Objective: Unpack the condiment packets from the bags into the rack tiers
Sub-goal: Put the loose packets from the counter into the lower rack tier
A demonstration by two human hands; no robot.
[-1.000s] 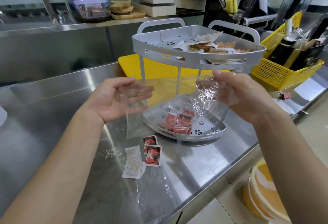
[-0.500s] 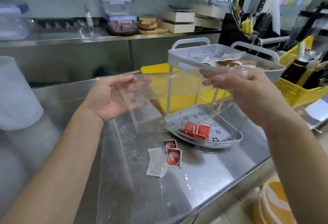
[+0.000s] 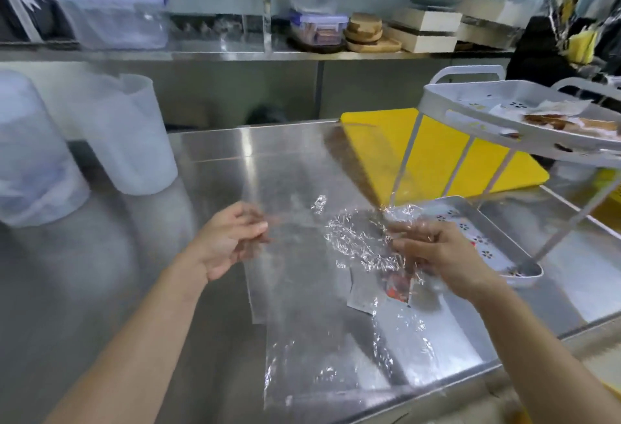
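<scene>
A clear plastic bag (image 3: 349, 238) is stretched low over the steel counter between my hands. My left hand (image 3: 228, 242) pinches its left edge and my right hand (image 3: 437, 252) grips its crumpled right end. Under the bag lie a white packet (image 3: 364, 299) and a red packet (image 3: 398, 289), blurred by the film. The grey two-tier rack stands at the right: its upper tier (image 3: 470, 117) holds brown and white packets (image 3: 564, 119), its lower tier (image 3: 524, 272) is mostly hidden behind my right hand. Another clear bag (image 3: 336, 373) lies flat near the counter's front edge.
A yellow cutting board (image 3: 437, 151) lies behind the rack. Two translucent tubs (image 3: 131, 134) stand at the left of the steel counter (image 3: 268, 161). A back shelf carries lidded boxes (image 3: 317, 10), wooden boards and white boxes. The counter edge runs along the lower right.
My hands have come down and to the left with the clear bag, from in front of the rack to just above the counter. My view has swung left, so the rack now sits at the right edge.
</scene>
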